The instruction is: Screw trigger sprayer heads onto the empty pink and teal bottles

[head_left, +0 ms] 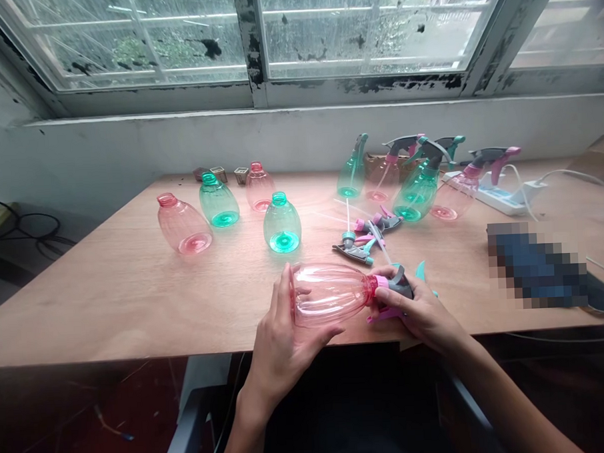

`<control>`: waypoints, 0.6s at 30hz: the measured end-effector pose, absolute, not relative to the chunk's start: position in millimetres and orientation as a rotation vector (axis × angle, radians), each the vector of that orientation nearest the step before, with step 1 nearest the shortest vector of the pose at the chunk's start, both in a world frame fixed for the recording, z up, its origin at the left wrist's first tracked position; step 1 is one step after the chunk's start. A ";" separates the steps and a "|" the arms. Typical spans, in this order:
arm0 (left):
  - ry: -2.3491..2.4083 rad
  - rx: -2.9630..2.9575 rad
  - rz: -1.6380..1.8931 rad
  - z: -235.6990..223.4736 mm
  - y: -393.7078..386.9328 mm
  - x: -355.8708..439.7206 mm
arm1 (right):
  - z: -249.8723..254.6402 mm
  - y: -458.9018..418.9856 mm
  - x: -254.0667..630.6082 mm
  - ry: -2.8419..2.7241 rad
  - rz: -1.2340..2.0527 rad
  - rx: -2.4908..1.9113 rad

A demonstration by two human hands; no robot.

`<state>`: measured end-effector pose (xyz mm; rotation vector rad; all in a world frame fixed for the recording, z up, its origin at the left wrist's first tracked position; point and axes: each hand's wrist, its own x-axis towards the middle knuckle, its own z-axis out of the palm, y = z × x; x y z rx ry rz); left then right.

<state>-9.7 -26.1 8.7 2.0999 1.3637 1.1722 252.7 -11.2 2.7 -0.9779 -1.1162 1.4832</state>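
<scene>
A pink clear bottle (329, 293) lies on its side at the near edge of the wooden table (109, 295). My left hand (281, 337) is wrapped round its base. My right hand (418, 308) grips the grey and pink spray head (397, 288) at the bottle's neck. Two loose spray heads (360, 247) lie just behind the bottle.
Capless bottles stand at the left and middle: pink (184, 225), green (218, 202), pink (259, 187), green (282, 224). Several bottles with spray heads (420, 184) stand at the back right beside a white power strip (495, 194). A blurred dark object (536, 266) lies at the right.
</scene>
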 end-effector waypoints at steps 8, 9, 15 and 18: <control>1.368 2.083 1.162 9.7 -28.3 -10.4 | 3.7 -12.1 252.4 -1.109 1.456 -0.990; 1.366 2.084 1.160 9.9 -28.2 -10.4 | 3.8 -12.2 252.2 -1.108 1.457 -0.991; 1.353 2.108 1.170 10.7 -26.4 -8.6 | 4.3 -11.5 251.9 -1.098 1.479 -0.983; 1.354 2.122 1.181 10.5 -26.2 -8.3 | 4.1 -11.2 252.7 -1.098 1.488 -0.975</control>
